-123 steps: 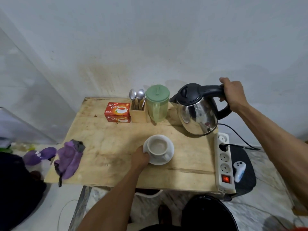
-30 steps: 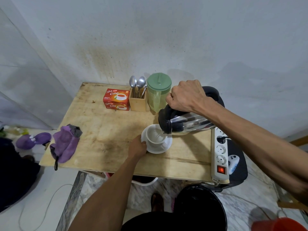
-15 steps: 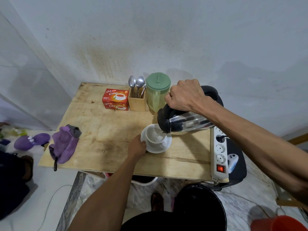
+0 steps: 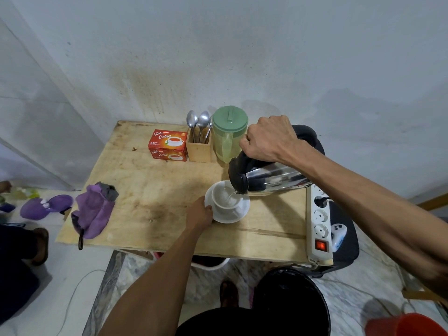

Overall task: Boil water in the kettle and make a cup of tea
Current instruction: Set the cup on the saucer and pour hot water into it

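Note:
My right hand (image 4: pixel 269 139) grips the black handle of the steel kettle (image 4: pixel 269 178), which is tipped far over to the left. A thin stream of water runs from its spout into the white cup (image 4: pixel 224 197). The cup stands on a white saucer (image 4: pixel 238 214) on the wooden table (image 4: pixel 155 190). My left hand (image 4: pixel 198 215) holds the saucer's left rim. A red tea box (image 4: pixel 167 145) lies at the back of the table.
A wooden holder with spoons (image 4: pixel 198 141) and a green-lidded jug (image 4: pixel 229 132) stand by the wall. A purple cloth (image 4: pixel 93 209) lies at the table's left edge. A white power strip (image 4: pixel 319 224) with a lit red switch runs along the right edge. A black bin (image 4: pixel 291 299) stands below.
Four seconds ago the kettle was upright near the back right. It has since been carried over the cup and tipped. Over the last second both hands have barely moved.

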Tool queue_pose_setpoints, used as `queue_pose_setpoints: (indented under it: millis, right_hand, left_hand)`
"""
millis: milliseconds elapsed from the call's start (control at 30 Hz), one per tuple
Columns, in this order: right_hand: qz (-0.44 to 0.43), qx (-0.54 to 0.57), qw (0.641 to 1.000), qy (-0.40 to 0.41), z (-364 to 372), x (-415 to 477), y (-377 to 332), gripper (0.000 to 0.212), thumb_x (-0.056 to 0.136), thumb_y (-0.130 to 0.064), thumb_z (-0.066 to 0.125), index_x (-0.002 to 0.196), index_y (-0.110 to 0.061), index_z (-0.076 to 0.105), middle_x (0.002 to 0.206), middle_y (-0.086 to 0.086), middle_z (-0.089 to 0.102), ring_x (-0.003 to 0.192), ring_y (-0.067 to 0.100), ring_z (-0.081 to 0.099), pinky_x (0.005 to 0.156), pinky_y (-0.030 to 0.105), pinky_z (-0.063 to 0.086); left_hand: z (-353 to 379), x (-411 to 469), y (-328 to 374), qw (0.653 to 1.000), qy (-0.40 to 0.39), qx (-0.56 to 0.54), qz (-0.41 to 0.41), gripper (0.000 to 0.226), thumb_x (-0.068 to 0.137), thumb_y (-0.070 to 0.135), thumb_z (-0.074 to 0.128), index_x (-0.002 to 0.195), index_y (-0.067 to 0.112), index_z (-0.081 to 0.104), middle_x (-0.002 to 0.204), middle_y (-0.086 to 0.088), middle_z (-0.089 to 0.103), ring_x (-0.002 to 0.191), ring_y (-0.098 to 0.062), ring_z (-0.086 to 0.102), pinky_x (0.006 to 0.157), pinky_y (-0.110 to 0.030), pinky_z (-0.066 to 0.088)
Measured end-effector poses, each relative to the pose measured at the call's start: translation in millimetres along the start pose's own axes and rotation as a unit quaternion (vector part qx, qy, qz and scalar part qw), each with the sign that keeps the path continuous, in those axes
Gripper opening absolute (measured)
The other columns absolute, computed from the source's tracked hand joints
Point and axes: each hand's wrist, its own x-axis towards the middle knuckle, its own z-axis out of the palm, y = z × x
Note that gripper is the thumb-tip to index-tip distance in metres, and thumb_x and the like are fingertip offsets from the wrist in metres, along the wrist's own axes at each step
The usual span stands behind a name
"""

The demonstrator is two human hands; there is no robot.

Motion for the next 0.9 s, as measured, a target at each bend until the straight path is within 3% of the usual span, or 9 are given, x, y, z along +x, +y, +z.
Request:
queue_pose_setpoints:
  millis: [367, 733, 900]
  right_hand:
    - [0.024, 0.017, 1.000, 0.005, 6.4, -2.8, 3.2, 0.048, 0.085, -0.037, 0.038, 0.042, -0.018, 0.026, 0.039, -0.004, 0.024, 0.036, 0.013, 0.022, 0.049, 0.022, 0.016]
    - [0.176, 0.137, 0.975, -0.004, 19.4, -28.5, 38.9, 0.046, 0.082, -0.040, 0.034, 0.047, -0.011, 0.041, 0.046, 0.004, 0.042, 0.045, 0.021, 0.039, 0.053, 0.029, 0.028]
    - [0.243, 0.204, 0.948, 0.003, 26.6, -42.6, 53.0, 0.043, 0.080, -0.038, 0.040, 0.045, -0.015, 0.034, 0.042, -0.001, 0.033, 0.044, 0.020, 0.032, 0.050, 0.028, 0.026]
  left_hand:
    - [-0.4, -1.7, 2.1, 1.000, 0.001, -0.003, 0.001, 0.035, 0.093, 0.012, 0.048, 0.126, 0.005, 0.056, 0.112, -0.022, 0.069, 0.098, -0.042, 0.067, 0.087, -0.054, 0.056]
    - [-1.9, -2.3, 4.2, 1.000, -0.002, 0.006, -0.005, 0.036, 0.093, 0.011, 0.048, 0.127, 0.005, 0.056, 0.111, -0.024, 0.069, 0.097, -0.043, 0.067, 0.086, -0.055, 0.056]
    - [-1.8, -2.2, 4.8, 1.000, 0.000, 0.011, -0.009, 0.037, 0.092, 0.012, 0.048, 0.127, 0.006, 0.056, 0.111, -0.024, 0.069, 0.097, -0.043, 0.067, 0.087, -0.055, 0.056]
